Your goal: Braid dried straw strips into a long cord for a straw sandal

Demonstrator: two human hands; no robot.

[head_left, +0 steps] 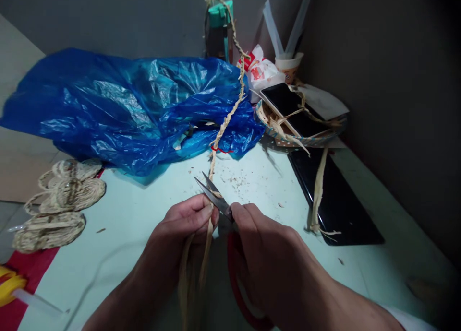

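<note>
A braided straw cord (pixel 230 115) runs from the green-lidded bottle at the back toward me, with a red thread (pixel 221 149) tied around it. My left hand (pixel 189 218) is closed, pinching the near end of the cord between thumb and fingers. Loose flat strands (pixel 206 249) hang down below that grip. In my right hand (pixel 262 249) is a pair of scissors (pixel 220 201) with dark red handles. Their blades are parted a little and lie against the cord just above my left fingertips. Part of the handles is hidden by my right hand.
A blue plastic bag (pixel 118 105) covers the back left. Woven straw pieces (pixel 72 192) lie at left, near a yellow object (pixel 10 285). At right are a basket (pixel 313 140) holding a phone-like device (pixel 288 108), a black tablet-like slab (pixel 345 211), a paper cup (pixel 289 65) and a bottle (pixel 218 33).
</note>
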